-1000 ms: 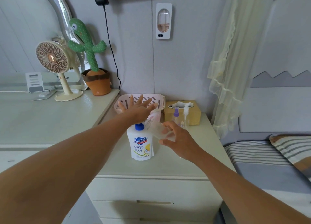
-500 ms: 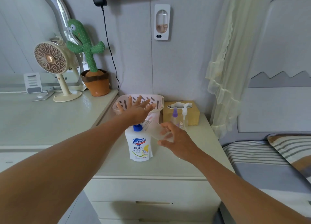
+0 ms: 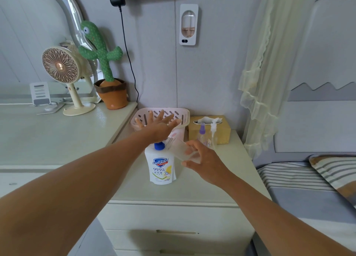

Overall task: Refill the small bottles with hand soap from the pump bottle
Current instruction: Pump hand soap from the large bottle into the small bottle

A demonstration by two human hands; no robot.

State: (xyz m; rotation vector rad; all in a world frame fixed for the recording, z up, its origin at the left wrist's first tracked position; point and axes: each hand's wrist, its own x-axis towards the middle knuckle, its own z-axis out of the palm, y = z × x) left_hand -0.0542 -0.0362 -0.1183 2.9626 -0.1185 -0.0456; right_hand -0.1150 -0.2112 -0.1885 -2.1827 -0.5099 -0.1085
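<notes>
Pump bottle (image 3: 160, 165) of hand soap, white with a blue collar, stands upright just below the centre of the frame. The left hand (image 3: 158, 125) lies flat on its top, palm down, fingers straight and spread wide. Just to the right, the right hand (image 3: 206, 159) pinches a small translucent bottle (image 3: 180, 149) between thumb and fingertips. It is tilted, its upper end toward the pump; whether they touch cannot be told. All this is over a pale cabinet top (image 3: 192, 188). Behind, a pink slotted basket (image 3: 183, 114) sits against the wall, with a yellow tissue box (image 3: 223, 135) to its right. A purple-capped bottle (image 3: 201, 129) and a white-pump bottle (image 3: 213, 129) stand before the box. At upper left are a desk fan (image 3: 60, 66) and a plush cactus (image 3: 100, 49).
</notes>
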